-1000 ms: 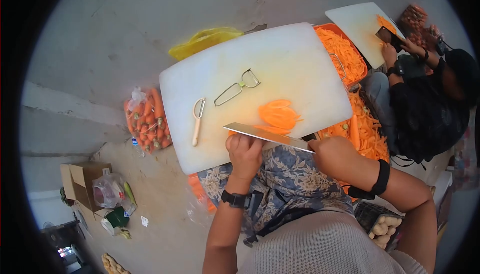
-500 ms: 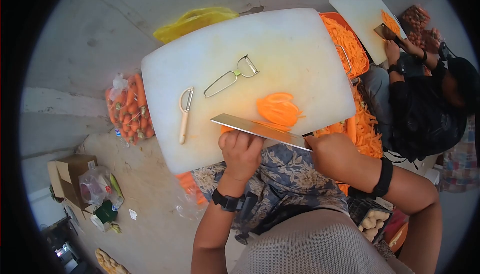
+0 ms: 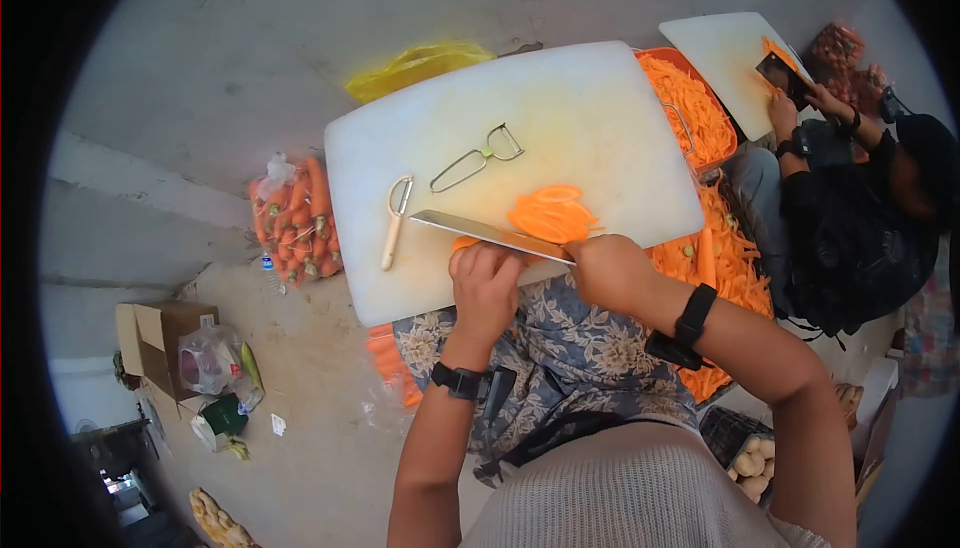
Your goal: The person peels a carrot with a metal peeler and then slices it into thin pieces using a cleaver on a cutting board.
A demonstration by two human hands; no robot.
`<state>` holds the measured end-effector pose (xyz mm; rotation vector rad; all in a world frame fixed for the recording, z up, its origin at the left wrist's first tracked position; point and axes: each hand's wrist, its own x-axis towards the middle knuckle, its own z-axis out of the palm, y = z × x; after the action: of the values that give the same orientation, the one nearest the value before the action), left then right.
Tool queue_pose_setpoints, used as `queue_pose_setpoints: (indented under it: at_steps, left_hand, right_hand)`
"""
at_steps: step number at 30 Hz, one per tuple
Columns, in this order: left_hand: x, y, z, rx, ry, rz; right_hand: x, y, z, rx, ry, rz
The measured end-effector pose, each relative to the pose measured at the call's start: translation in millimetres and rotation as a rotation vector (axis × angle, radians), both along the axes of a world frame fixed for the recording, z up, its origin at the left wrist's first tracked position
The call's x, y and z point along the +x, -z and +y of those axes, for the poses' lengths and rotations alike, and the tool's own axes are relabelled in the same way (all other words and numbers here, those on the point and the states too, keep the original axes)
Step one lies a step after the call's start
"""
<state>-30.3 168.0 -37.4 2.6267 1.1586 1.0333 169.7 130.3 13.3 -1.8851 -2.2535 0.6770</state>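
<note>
My right hand (image 3: pixel 612 273) grips the handle of a kitchen knife (image 3: pixel 485 235), whose broad blade points left over the near part of a white cutting board (image 3: pixel 580 88). Curled fingers of my left hand (image 3: pixel 485 288) press on a piece of carrot (image 3: pixel 463 244) at the board's near edge, close against the blade. Most of that carrot is hidden by the hand and the knife. Just beyond the blade lies a fanned stack of carrot slices (image 3: pixel 552 213). A peeler with a pale handle (image 3: pixel 391 238) and a wire-handled peeler (image 3: pixel 460 170) lie on the board.
Shredded carrot fills an orange tray (image 3: pixel 733 138) at the right, with more shreds (image 3: pixel 735 258) nearer me. A bag of whole carrots (image 3: pixel 295 223) stands left. On the right a co-worker (image 3: pixel 840 218) holds a cleaver (image 3: pixel 783 80) over another board (image 3: pixel 715 53). A cardboard box (image 3: pixel 165 343) sits on the floor.
My right hand and the knife have moved left relative to the board, and the blade now lies nearer the pale-handled peeler. The whole view has shifted slightly. The co-worker's cleaver has turned.
</note>
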Motion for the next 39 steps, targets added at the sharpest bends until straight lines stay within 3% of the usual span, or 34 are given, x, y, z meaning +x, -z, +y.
queue_pose_setpoints:
  at_steps: [10,25,39]
  left_hand:
    - [1,5,0,0.042,0.020,-0.010]
    - [-1,10,-3,0.080,0.028,-0.037]
    - [-2,9,2,0.068,0.030,-0.026]
  right_hand:
    - [-4,-46,-19,0.035,0.072,-0.004]
    - [21,-53,-46,-0.091,0.020,-0.046]
    - [16,-58,-15,-0.250,-0.024,-0.085]
